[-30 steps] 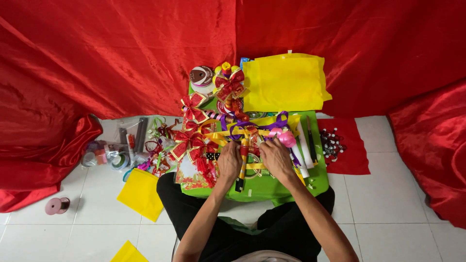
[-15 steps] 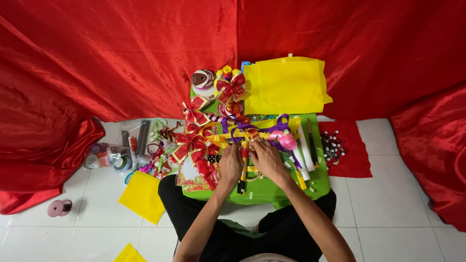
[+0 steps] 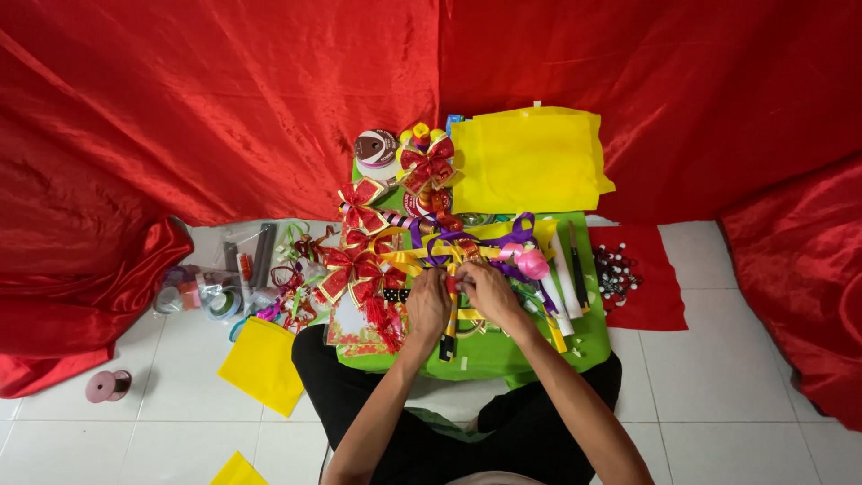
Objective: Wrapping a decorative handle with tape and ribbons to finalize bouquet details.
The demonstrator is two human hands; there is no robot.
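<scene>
My left hand [image 3: 427, 305] and my right hand [image 3: 488, 291] meet over a green board [image 3: 503, 355] on my lap. Their fingertips pinch a small red ribbon piece [image 3: 454, 282] between them. Yellow ribbon [image 3: 406, 259] and purple ribbon [image 3: 503, 242] loop just beyond my fingers. A pink ribbon roll [image 3: 531, 262] lies right of my right hand. Red and gold bows [image 3: 356, 272] sit left of my left hand. A dark, yellow-ended tool [image 3: 448, 339] lies on the board between my wrists.
A folded yellow sheet [image 3: 528, 162] rests at the board's far end beside ribbon spools [image 3: 375, 149]. Red satin cloth [image 3: 224, 99] drapes all around. Tape rolls and tools [image 3: 215, 292] clutter the white tile floor on the left, with yellow paper [image 3: 262, 364] and a pink spool [image 3: 108, 386].
My hands have stayed together over the ribbons, the fingers shifting slightly on the small red piece. The view has drifted a little.
</scene>
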